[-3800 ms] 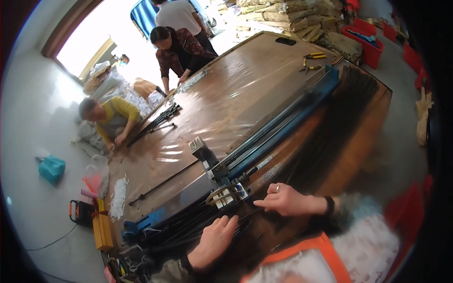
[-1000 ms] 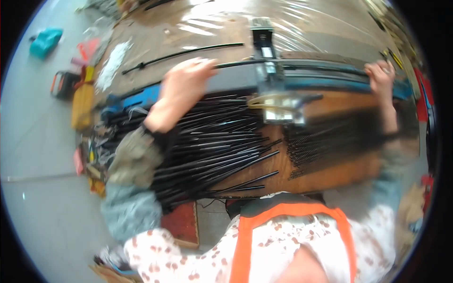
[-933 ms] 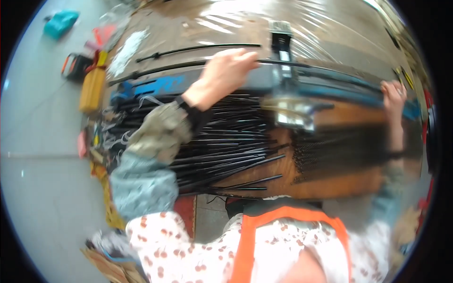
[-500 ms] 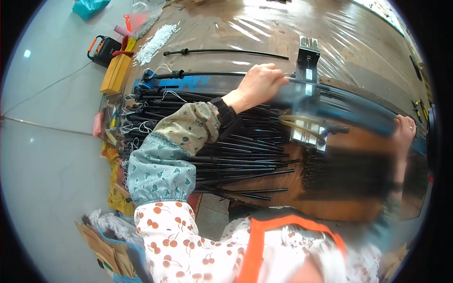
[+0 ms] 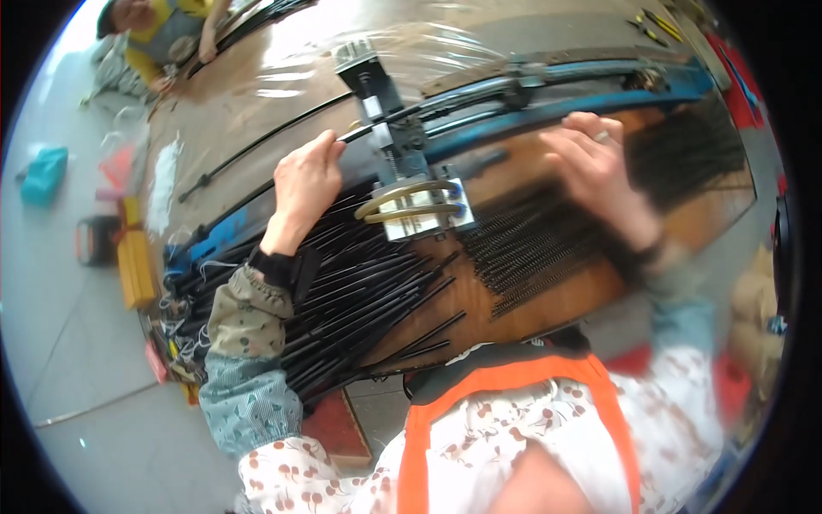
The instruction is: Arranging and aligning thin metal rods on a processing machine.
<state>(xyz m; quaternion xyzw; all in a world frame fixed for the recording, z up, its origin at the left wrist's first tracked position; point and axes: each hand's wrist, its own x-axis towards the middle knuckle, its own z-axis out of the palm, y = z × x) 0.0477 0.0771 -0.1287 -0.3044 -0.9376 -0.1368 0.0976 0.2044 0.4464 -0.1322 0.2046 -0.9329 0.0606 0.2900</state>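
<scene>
My left hand (image 5: pixel 306 187) is closed in a pinch on a thin black rod (image 5: pixel 358 133), just left of a metal clamping device (image 5: pixel 381 98). The rod runs up to the right through the device and along a blue rail (image 5: pixel 556 103). Below the rail my right hand (image 5: pixel 595 163) hangs over the table, slightly blurred. Its fingers are loosely bent and apart, and I see nothing in them. Under it lie dark coil springs (image 5: pixel 531 248) side by side in a row. Many black rods (image 5: pixel 360 300) with white cords are heaped beneath my left forearm.
Brown hoses (image 5: pixel 407 199) loop over the device's near block. Another black rod (image 5: pixel 257 144) lies beyond the rail. White small pieces (image 5: pixel 164 184) and a yellow box (image 5: pixel 135 267) are at left, pliers (image 5: pixel 659 26) at far right. A co-worker (image 5: pixel 163 38) sits at the far left.
The view has turned, so the table appears rotated. My right hand has left the far right end of the rail and moved in over the springs. My left hand still pinches the rod.
</scene>
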